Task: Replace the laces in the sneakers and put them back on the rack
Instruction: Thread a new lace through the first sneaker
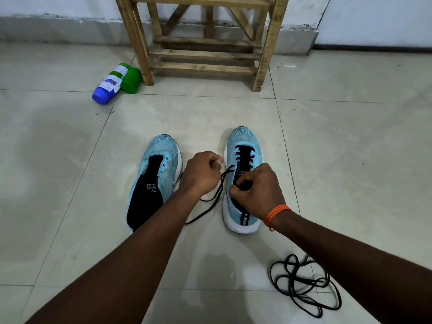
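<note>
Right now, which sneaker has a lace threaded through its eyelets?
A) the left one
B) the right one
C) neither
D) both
B: the right sneaker shows the black lace crossing over its tongue, with the left hand and right hand both gripping that lace, while the left sneaker has bare eyelets.

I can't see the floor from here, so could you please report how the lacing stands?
Left hand, right hand pinch thin black lace. Right light-blue mesh sneaker part-laced, left light-blue sneaker unlaced. Tangled spare black lace lies apart.
</note>
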